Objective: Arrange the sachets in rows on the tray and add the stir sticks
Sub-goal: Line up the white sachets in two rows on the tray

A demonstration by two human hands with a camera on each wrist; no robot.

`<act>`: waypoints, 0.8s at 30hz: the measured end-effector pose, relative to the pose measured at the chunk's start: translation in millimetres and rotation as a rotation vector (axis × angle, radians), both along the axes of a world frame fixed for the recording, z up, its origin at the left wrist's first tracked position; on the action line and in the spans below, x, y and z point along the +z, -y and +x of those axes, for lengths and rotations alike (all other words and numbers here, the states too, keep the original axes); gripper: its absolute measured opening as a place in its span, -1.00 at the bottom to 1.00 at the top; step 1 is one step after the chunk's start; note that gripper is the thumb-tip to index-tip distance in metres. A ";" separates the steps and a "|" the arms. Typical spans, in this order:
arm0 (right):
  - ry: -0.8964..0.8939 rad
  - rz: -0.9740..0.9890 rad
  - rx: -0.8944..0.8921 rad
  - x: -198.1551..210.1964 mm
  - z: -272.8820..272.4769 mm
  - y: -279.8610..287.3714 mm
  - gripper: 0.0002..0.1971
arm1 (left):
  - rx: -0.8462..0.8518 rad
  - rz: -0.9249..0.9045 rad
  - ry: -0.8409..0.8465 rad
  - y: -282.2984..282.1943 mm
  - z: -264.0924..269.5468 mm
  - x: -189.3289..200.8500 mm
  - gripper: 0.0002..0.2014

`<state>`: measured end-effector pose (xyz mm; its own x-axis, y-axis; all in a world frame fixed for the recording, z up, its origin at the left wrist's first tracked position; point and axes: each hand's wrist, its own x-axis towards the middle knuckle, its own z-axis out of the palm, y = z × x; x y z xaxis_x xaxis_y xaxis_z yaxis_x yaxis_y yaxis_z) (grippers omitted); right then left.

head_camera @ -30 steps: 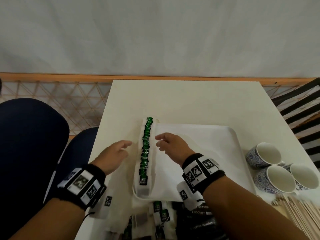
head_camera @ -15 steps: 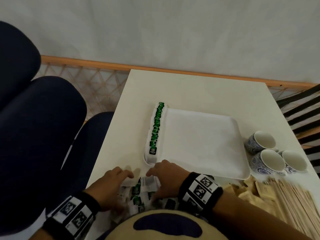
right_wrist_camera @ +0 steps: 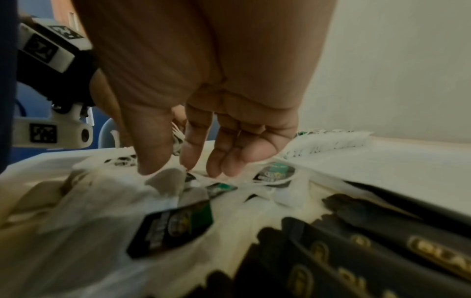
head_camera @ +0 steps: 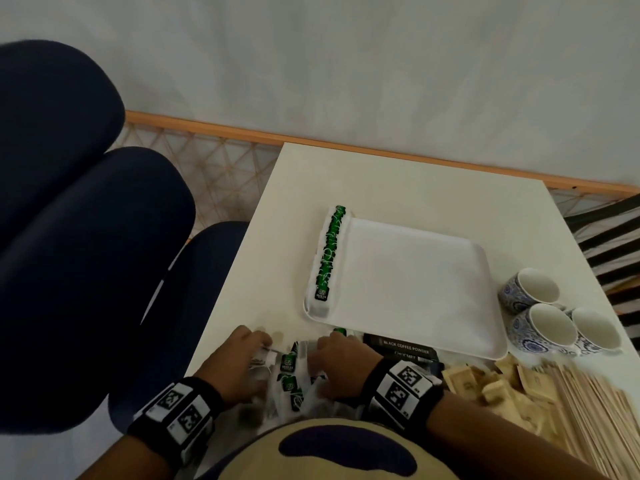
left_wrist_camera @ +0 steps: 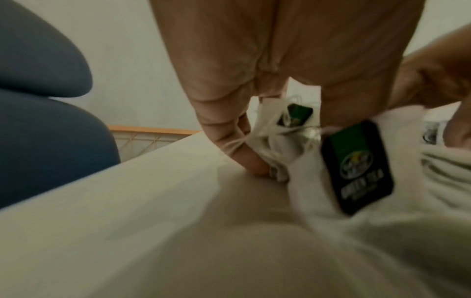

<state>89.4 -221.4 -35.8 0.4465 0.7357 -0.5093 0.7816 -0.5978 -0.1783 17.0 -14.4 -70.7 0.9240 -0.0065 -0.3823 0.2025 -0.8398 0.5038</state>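
Note:
A white tray [head_camera: 415, 289] lies on the table with one row of green tea sachets [head_camera: 327, 258] along its left edge. At the table's near edge is a loose pile of green tea sachets [head_camera: 289, 375]. My left hand [head_camera: 258, 344] is on the pile's left side and holds a few bags [left_wrist_camera: 280, 129] between fingers and thumb. My right hand [head_camera: 323, 344] is on the pile's right side, thumb and forefinger pinching a white bag [right_wrist_camera: 168, 181]. Wooden stir sticks [head_camera: 588, 410] lie at the near right.
Black coffee powder sachets [head_camera: 405, 349] and brown sachets [head_camera: 485, 379] lie along the tray's near edge. Three blue-patterned cups [head_camera: 530, 289] stand right of the tray. Dark blue chairs [head_camera: 86, 254] stand left of the table. A wall is behind it.
Both hands pulled back from the row on the tray to the loose sachet pile at the near edge and took hold of bags. The head view shifted left.

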 end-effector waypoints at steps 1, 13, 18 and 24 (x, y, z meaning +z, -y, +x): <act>-0.012 0.035 -0.039 0.2 0.4 -0.1 -0.67 | 0.038 -0.039 0.009 -0.8 0.0 0.7 -0.46; -0.067 0.206 -0.054 2.6 0.8 -40.3 -0.26 | 0.217 -0.158 -0.141 -25.2 -16.6 20.6 -0.04; -0.095 0.212 -0.060 -6.6 1.1 -55.4 -0.17 | 0.257 -0.142 -0.221 -33.8 -35.0 19.3 -0.24; -0.034 0.191 0.017 -18.1 -4.7 -73.7 -0.24 | 0.273 -0.096 -0.179 -29.6 -51.1 5.6 -0.38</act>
<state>84.8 -147.7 -53.9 0.4184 0.8277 -0.3739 0.7829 -0.5373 -0.3136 -34.1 15.2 -65.1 0.8147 0.1883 -0.5484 0.5060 -0.6927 0.5139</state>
